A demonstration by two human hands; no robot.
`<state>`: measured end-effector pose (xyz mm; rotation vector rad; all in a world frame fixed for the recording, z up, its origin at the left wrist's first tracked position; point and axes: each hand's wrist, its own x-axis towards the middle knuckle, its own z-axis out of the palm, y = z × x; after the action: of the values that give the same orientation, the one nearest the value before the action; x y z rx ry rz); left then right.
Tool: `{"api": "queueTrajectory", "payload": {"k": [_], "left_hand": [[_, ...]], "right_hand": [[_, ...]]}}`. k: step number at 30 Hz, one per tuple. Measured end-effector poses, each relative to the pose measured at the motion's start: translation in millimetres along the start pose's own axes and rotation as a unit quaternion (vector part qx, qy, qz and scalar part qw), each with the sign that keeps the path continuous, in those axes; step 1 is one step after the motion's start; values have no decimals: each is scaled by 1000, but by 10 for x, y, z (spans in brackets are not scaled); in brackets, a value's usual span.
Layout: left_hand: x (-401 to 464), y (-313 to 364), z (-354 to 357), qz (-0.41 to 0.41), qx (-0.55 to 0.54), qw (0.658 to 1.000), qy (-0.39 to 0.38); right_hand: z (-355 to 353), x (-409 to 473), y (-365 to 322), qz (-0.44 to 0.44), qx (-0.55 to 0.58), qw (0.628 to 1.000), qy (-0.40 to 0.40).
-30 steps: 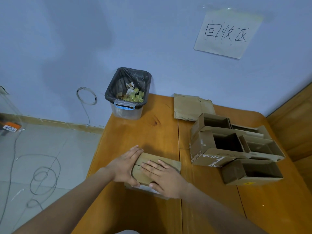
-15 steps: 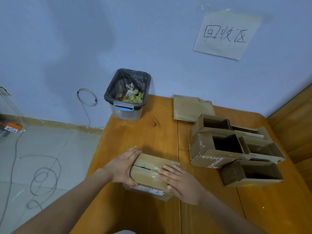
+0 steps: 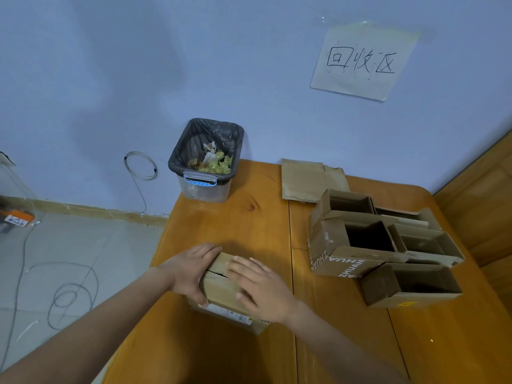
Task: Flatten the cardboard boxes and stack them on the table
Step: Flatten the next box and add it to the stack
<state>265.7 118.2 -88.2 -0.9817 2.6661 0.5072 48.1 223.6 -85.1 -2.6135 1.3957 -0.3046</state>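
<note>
Left hand [image 3: 191, 271] cups the cardboard box's [image 3: 221, 291] left edge, grip curled round it; right hand [image 3: 261, 291] presses flat on top, grip released.

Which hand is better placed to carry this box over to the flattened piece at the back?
Probably the right hand: it lies flat on top of the box, on the side nearer the flattened cardboard. The left hand holds the box's far-side edge.
</note>
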Motion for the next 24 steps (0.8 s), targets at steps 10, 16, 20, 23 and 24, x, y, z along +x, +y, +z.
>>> {"api": "queueTrajectory", "payload": {"k": [10, 16, 20, 23, 24], "left_hand": [[9, 62, 55, 27, 16, 999, 2], [-13, 64, 125, 26, 19, 998, 46], [-24, 66, 133, 29, 23, 998, 50], [-23, 62, 134, 27, 21, 998, 49], [-15, 62, 133, 26, 21, 998, 48]], "right_hand": [[224, 241, -74, -16, -54, 988, -141], [197, 11, 5, -25, -73, 986, -149], [208, -132, 9, -16, -74, 990, -121], [171, -250, 64, -9, -55, 991, -124], [153, -297, 90, -6, -53, 990, -127]]}}
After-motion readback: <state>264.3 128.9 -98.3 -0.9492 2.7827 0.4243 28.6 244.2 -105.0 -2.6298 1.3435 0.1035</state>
